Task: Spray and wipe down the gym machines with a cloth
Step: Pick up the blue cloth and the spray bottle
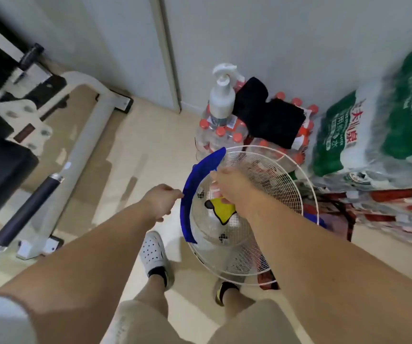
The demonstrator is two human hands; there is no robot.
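Spray bottle [221, 95]: at 12 o'clock, standing on a water-bottle pack [214, 135]; light, rigid, slick plastic, best taken at the neck.
Cloth [269, 117]: black, soft, beside it at 1 o'clock.
Left hand [161, 203]: grip pinched on blue strip [195, 192].
Right hand [229, 186]: grip on fan guard [254, 207]; closure unclear.
Writing: green pack [383, 130], Chinese characters, blurred.

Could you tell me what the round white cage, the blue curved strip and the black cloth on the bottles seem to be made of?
The cage looks like thin white-coated metal wire: fine radial spokes with see-through gaps. The blue strip looks like smooth, slightly glossy plastic, holding a rigid curve; rubber is possible. The black cloth looks like soft matte fabric, folded and limp over the bottle caps.
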